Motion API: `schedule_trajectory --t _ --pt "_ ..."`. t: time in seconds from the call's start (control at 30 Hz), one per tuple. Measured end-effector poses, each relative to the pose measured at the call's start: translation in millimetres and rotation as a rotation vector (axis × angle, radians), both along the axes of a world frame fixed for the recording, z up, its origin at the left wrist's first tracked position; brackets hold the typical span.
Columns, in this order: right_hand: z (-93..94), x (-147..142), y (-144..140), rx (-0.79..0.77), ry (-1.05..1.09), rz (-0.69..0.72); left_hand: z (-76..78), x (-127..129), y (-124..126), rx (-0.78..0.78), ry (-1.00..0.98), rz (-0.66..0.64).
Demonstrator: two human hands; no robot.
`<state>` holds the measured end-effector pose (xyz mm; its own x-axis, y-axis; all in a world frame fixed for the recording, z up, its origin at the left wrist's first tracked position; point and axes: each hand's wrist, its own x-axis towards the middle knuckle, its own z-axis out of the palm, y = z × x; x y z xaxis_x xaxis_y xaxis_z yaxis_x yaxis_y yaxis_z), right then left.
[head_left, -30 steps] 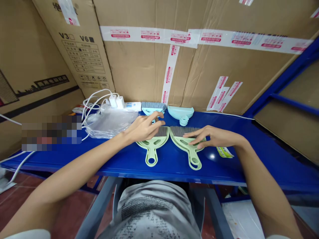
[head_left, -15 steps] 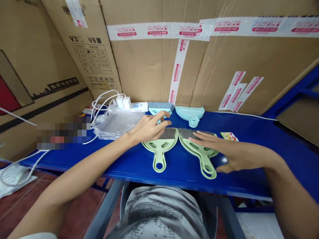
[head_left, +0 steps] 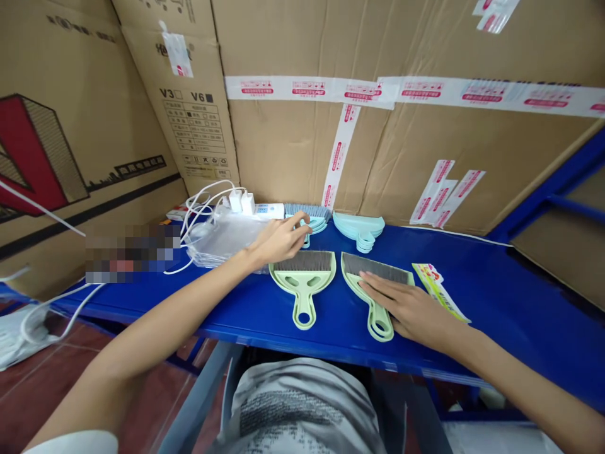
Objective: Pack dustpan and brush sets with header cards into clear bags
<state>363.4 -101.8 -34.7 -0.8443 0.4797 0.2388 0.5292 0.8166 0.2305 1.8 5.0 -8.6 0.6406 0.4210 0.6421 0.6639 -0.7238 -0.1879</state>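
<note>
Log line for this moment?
left hand: reaching blue brush | right hand: flat on right green brush | blue table

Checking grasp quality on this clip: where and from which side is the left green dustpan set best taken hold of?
By its handle, from the near table edge. The left green dustpan set lies flat on the blue table, bristles away, its looped handle toward the person and uncovered. The left hand sits at its far left corner, so that end is probably more awkward.
</note>
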Motion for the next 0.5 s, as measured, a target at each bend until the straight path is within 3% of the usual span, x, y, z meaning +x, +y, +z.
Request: schedule_trajectory --t 0.37,0.5 --pt "1.3 4.7 -3.2 0.000 -0.043 0.014 2.2 -7.9 8.8 -0.174 0.097 0.184" --pt "-0.6 5.8 -0.4 0.006 -0.041 -0.012 -0.9 -9.4 14.3 -0.213 0.108 0.197"
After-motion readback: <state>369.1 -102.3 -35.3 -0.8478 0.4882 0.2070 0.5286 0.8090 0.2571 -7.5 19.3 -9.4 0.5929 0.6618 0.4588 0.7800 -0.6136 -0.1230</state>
